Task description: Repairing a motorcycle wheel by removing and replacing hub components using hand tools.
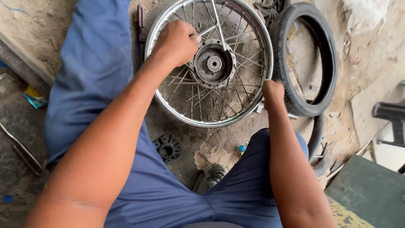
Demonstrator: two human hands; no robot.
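We see the wheel (209, 63) flat on the dirt beside the tyre (304, 59), left hand (178, 42) fisted on its spokes (240, 59), right hand (273, 92) curled against the rim (253, 110).

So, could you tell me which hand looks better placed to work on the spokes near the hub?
Probably the left hand: it already rests on the spokes right beside the hub of the spoked wheel. The right hand is out at the rim, next to the black tyre.
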